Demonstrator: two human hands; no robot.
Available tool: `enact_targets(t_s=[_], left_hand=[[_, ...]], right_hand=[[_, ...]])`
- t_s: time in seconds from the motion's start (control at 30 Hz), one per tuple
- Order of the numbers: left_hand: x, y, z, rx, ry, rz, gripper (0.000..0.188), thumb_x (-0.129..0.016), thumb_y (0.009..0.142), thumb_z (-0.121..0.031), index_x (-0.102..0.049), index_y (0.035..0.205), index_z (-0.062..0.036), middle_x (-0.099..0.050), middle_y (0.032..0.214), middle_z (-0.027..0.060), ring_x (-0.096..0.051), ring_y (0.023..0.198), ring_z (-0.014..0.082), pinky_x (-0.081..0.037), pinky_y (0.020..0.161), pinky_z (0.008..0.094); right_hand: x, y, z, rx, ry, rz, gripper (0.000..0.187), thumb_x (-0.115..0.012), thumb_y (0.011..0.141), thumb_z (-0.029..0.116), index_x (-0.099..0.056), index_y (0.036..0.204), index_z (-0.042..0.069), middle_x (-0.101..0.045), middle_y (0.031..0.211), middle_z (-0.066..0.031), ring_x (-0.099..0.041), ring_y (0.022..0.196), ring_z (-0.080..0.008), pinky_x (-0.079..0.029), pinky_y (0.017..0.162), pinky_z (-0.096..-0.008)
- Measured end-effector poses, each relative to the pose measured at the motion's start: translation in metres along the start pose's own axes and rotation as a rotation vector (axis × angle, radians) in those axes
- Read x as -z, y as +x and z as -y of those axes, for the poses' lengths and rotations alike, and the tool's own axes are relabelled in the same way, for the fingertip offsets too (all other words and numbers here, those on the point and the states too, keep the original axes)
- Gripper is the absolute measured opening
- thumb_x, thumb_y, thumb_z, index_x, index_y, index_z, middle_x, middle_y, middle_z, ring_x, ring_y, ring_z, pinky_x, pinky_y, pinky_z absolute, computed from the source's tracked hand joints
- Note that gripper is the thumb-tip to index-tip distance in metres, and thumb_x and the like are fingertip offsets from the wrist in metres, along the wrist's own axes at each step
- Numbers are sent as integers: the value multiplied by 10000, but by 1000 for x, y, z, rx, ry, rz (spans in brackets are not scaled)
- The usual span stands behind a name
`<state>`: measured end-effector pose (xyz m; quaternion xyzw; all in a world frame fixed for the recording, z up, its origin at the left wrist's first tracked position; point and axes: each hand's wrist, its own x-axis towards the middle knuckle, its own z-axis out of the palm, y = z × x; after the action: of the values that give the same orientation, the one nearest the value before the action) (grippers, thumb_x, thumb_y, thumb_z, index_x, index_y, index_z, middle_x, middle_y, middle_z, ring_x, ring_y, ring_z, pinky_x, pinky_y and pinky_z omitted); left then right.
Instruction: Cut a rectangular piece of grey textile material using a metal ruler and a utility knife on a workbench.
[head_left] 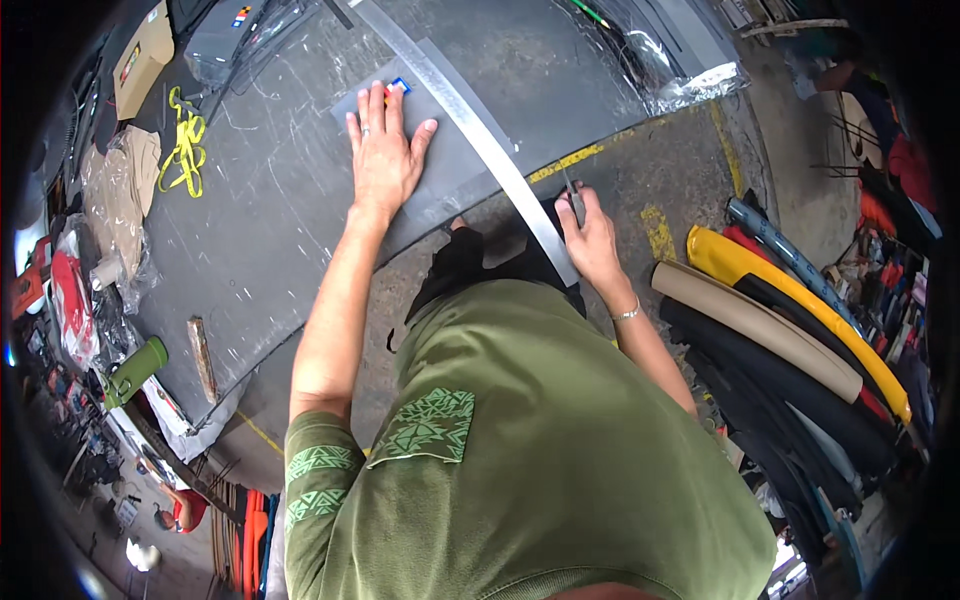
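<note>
My left hand [384, 165] lies flat with its fingers spread on a thin grey sheet [452, 172], pressing it to the dark work table [270, 220]. A small coloured label [399, 86] shows by its fingertips. Across the sheet runs a long metal straightedge [485, 145], its near end sticking out past the table edge towards my body. Beside that end, to its right, my right hand [594, 240] is closed around a slim dark tool with a thin pointed blade, which looks like a utility knife [574, 196]. The knife's tip points away from me, just off the table edge.
Yellow strapping [184, 150], a cardboard box [142, 62] and crumpled brown plastic [118, 200] lie on the left. Clear plastic sheeting [690, 60] covers the far right. Rolls of material, including a yellow roll [790, 305] and a beige roll [755, 325], stand at my right.
</note>
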<state>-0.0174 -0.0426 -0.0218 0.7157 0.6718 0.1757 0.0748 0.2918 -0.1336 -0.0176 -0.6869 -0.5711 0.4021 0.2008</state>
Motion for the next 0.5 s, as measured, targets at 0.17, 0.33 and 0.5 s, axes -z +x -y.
enact_targets(t_s=[0.17,0.33,0.5], left_hand=[[-4,32,14,-144,-1,5,815,-583,972,-610,-417,1532,-41,-358,1613,219,-256,1537,415,-189,1243,596],[-21,40,17,-142,40,8,780,-590,960,-625,-457,1518,-95,-374,1608,188,-274,1536,382,-194,1245,579],[-20,39,12,-142,57,-39,776,-613,935,-641,-485,1500,-124,-387,1601,164,-276,1536,346,-176,1253,561]], right_hand=[[-2,24,12,-31,-135,147,522,-634,997,472,-609,1232,7,-690,1098,-297,-644,1085,-496,-518,922,-487],[-18,34,27,-1,26,116,560,-638,984,506,-641,1177,-19,-697,955,-291,-703,940,-421,-541,852,-455],[-32,23,28,6,135,112,538,-656,977,481,-666,1119,-38,-722,924,-231,-743,788,-299,-558,755,-402]])
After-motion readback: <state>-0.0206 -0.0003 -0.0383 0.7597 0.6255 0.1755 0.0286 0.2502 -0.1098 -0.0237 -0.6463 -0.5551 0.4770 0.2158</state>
